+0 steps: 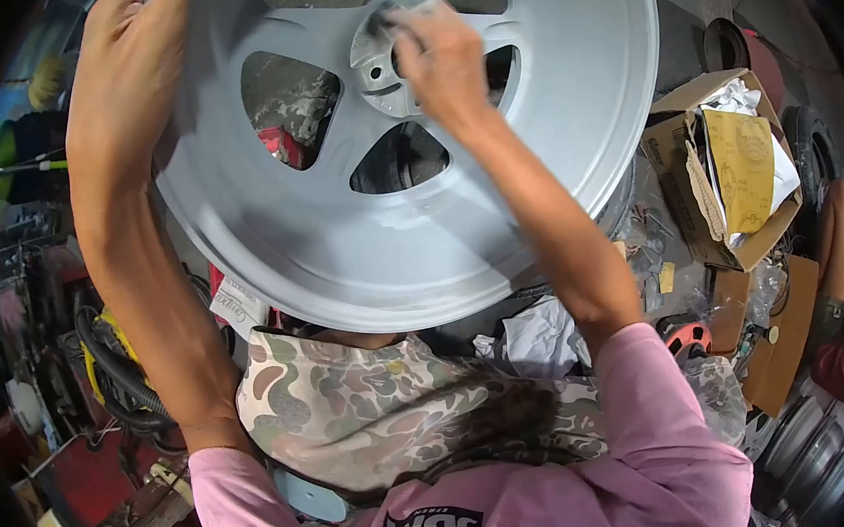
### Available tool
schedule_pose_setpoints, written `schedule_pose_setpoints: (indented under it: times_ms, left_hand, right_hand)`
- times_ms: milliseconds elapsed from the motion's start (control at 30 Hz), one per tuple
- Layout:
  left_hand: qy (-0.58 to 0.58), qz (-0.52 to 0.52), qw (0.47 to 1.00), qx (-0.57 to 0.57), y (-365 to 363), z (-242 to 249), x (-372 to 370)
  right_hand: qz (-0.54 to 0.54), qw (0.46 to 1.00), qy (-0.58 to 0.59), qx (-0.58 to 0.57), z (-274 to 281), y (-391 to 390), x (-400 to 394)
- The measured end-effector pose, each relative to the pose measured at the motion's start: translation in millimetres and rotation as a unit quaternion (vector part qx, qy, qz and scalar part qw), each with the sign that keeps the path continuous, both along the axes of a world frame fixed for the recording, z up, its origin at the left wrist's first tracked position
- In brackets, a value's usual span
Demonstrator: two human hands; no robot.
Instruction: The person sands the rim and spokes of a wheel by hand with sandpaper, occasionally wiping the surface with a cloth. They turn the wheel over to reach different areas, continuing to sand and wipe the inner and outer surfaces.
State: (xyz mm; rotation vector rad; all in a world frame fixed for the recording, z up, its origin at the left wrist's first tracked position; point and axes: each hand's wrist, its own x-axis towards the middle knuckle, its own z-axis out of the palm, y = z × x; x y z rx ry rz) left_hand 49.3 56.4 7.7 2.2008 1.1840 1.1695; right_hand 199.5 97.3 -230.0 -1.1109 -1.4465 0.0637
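Note:
A large grey wheel rim (360,239) with several spokes fills the upper middle of the head view, above my camouflage-covered lap. At the rim's upper left edge is my left hand (136,38); its fingers run out of the frame at the top, so their grip is hidden. My right hand (439,61) is at the hub (381,81), blurred by motion, its fingers bent together around a small dark thing against the hub face. What that thing is I cannot make out.
On the right stands an open cardboard box (675,171) with sandpaper and crumpled paper. Beyond it are a tyre (813,144) and another person's arm (842,247). Metal rims (810,450) lie lower right. A black hose (116,376) and cluttered tools line the left.

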Motion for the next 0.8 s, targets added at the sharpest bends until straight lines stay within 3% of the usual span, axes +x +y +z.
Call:
schedule_pose_setpoints:
  times_ms: [133,200,233,267,333,400,467,533,567,633,667,700,733,767,800]
  left_hand:
    - [-0.017,0.004,1.0,-0.003,-4.5,1.1,2.6]
    - [-0.018,-0.018,1.0,-0.018,-0.2,-1.9,-1.1]
    - [-0.021,-0.016,1.0,-0.012,4.4,-2.9,-2.3]
    - [-0.02,-0.026,0.999,0.014,8.1,-7.1,-2.5]
    - [-0.022,-0.039,0.998,0.037,6.7,-9.0,-0.7]
    - [-0.015,-0.014,0.999,-0.039,-4.8,0.3,1.6]
    - [0.02,0.003,1.0,-0.005,-15.0,3.2,7.2]
    - [0.02,-0.01,1.0,0.006,-7.7,2.0,5.5]
    - [0.016,-0.012,1.0,0.009,2.9,5.9,-5.2]
    - [-0.099,-0.113,0.967,-0.204,26.0,13.9,-33.5]
    - [-0.101,-0.108,0.968,-0.205,9.7,10.4,-18.1]
    - [-0.007,-0.01,0.999,-0.05,-18.0,5.0,16.6]
    - [0.084,0.084,0.987,0.109,-32.5,3.2,38.0]
    - [0.079,0.081,0.987,0.112,-29.1,6.1,31.3]
    - [0.051,0.016,0.997,0.064,-22.8,10.0,14.5]
  right_hand:
    - [0.014,1.0,0.012,0.005,3.8,-5.1,-10.4]
    - [-0.117,0.987,0.095,-0.049,0.5,1.7,0.6]
    - [-0.113,0.988,0.07,-0.072,-3.8,-2.0,-4.1]
    - [-0.093,0.994,0.05,-0.008,-3.1,-6.7,-11.4]
    - [-0.037,0.998,0.055,0.009,1.4,-13.1,-23.2]
    - [-0.122,0.99,0.054,-0.047,-0.9,-4.5,-0.3]
    - [-0.142,0.979,0.109,-0.097,-3.5,-5.3,1.8]
    - [-0.086,0.995,0.052,0.022,1.3,-15.7,-19.1]
    - [-0.076,0.994,0.082,0.013,3.6,-16.5,-25.6]
    - [-0.117,0.985,0.119,-0.04,2.2,-10.5,-4.3]
    - [-0.156,0.971,0.152,-0.096,-0.4,-5.5,3.2]
    - [-0.154,0.98,0.118,-0.039,-5.8,-3.2,0.9]
    - [-0.139,0.985,0.084,-0.053,-2.4,-11.3,-7.2]
    - [-0.113,0.986,0.108,-0.052,2.8,-17.8,-16.5]
    - [-0.082,0.986,0.134,-0.051,5.2,-20.8,-24.2]
